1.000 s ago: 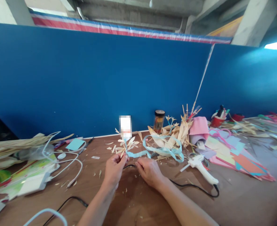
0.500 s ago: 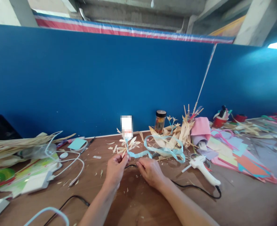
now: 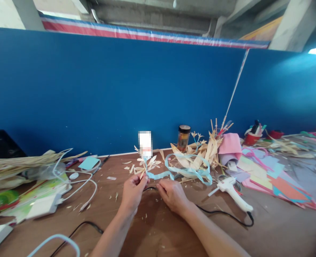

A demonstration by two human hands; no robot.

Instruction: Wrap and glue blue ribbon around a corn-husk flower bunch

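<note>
My left hand [image 3: 133, 191] is closed in a pinch on a thin stem wrapped in light blue ribbon [image 3: 159, 175]. The wrapped stem [image 3: 145, 165] rises from the fingertips among pale dried-husk pieces [image 3: 153, 162]. Rightward from the pinch, the ribbon runs just behind my right hand [image 3: 172, 194] and loops loosely over dried husks. That hand rests on the table with its fingers curled; whatever they hold, if anything, is hidden. A black cord [image 3: 150, 188] passes between the two hands.
A white glue gun [image 3: 234, 194] lies to the right, near coloured paper sheets [image 3: 286, 185]. Behind the husks stands a black-lidded jar [image 3: 184, 137]. White cables [image 3: 93, 189] and dried husk strips [image 3: 21, 164] lie left. A blue partition [image 3: 115, 89] borders the table's back.
The whole view has shifted very slightly. Both hands keep the same pose, and the ribbon lies as before.
</note>
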